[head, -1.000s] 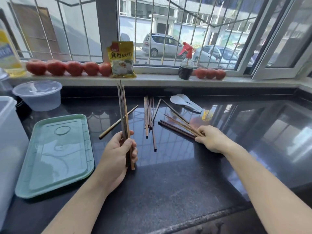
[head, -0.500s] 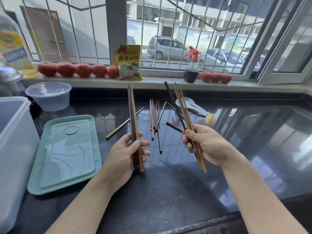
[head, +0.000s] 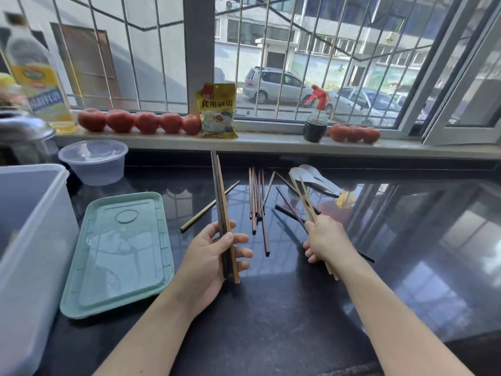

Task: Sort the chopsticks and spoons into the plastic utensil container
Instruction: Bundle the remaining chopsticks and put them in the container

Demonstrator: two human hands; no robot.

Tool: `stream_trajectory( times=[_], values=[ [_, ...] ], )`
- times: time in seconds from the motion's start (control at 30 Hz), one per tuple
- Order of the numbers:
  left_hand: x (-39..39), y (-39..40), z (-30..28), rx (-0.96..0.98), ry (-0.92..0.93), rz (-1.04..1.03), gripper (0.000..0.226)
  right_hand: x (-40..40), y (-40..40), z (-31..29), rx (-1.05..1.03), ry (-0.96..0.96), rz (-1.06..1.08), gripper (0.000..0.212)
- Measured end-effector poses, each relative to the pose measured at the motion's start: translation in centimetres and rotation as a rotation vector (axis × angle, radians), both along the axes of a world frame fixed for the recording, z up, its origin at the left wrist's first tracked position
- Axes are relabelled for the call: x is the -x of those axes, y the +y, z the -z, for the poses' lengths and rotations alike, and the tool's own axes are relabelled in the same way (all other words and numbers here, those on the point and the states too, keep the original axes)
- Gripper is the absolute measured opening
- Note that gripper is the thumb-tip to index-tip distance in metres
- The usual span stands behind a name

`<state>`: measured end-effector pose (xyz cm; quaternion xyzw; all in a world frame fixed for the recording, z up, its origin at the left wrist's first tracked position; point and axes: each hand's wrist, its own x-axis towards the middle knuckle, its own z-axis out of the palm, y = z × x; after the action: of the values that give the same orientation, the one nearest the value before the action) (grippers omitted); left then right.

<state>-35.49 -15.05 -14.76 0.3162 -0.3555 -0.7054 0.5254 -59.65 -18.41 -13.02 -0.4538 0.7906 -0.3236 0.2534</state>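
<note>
My left hand (head: 214, 256) grips a bundle of brown chopsticks (head: 220, 191) that points away from me, upright over the dark counter. My right hand (head: 325, 240) grips several lighter chopsticks (head: 303, 196), tilted left and low over the counter. More loose chopsticks (head: 257, 202) lie between the hands, and one lone chopstick (head: 210, 210) lies at a slant to the left. White plastic spoons (head: 314, 177) lie at the back right. The translucent plastic container (head: 29, 240) stands at the far left, and its green lid (head: 119, 251) lies flat beside it.
A round clear tub (head: 93, 161) sits at the back left. On the sill stand an oil bottle (head: 38, 77), tomatoes (head: 141, 122), a yellow packet (head: 218, 109) and a spray bottle (head: 315, 118). A metal pot (head: 24, 131) is at the left edge.
My right hand picked chopsticks up off the counter, raised them, then lowered and tilted them back toward the pile. My left hand kept its bundle nearly still.
</note>
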Motion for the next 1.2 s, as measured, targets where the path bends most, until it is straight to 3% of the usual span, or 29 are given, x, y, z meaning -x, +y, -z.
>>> stream_trajectory(
  times=[0.1,0.17,0.2,0.23,0.33,0.4,0.7,0.87,1.0,1.07,1.13,1.17,1.2],
  values=[
    [0.0,0.0,0.0,-0.003,0.021,0.025,0.024,0.6,0.1,-1.3,-0.079,0.474,-0.043,0.016],
    [-0.1,0.1,0.0,0.002,0.025,0.048,0.024,0.9,0.6,-2.3,-0.064,0.607,-0.005,0.017],
    [-0.1,0.2,0.0,0.008,0.020,0.063,0.024,0.7,1.0,-2.8,-0.029,0.565,-0.003,0.020],
    [0.0,0.3,0.0,0.016,0.013,0.080,0.024,0.1,1.4,-3.3,0.047,0.394,-0.012,0.024],
    [0.4,0.7,0.1,0.035,-0.008,0.131,0.024,-4.5,2.9,-3.6,0.240,-0.407,-0.184,0.025],
    [0.7,0.8,0.3,0.070,-0.029,0.172,0.024,-7.8,3.3,-2.6,0.278,-0.645,-0.270,0.024],
    [0.8,1.0,0.4,0.120,-0.029,0.241,0.029,-11.3,3.2,0.9,0.388,-0.589,-0.483,0.020],
    [0.2,1.2,-0.1,0.114,-0.055,0.326,0.031,-11.5,3.6,1.0,0.359,-0.656,-0.533,0.021],
    [-0.6,1.4,-0.3,0.072,-0.078,0.369,0.030,-10.5,3.5,0.2,0.176,-0.531,-0.688,0.037],
    [-0.4,1.7,-0.7,0.064,-0.048,0.336,0.020,-8.0,2.4,-0.5,0.238,-0.370,-0.655,0.049],
    [-0.3,1.4,-0.8,0.019,-0.006,0.219,0.011,-3.7,0.6,-0.9,0.235,0.242,-0.465,0.063],
    [-0.2,1.2,-0.8,0.000,0.009,0.159,0.012,-1.7,0.0,-0.9,0.110,0.509,-0.386,0.071],
    [-0.3,0.9,-0.7,-0.012,0.021,0.121,0.015,0.0,-0.3,-0.8,-0.047,0.649,-0.359,0.074]
  ],
)
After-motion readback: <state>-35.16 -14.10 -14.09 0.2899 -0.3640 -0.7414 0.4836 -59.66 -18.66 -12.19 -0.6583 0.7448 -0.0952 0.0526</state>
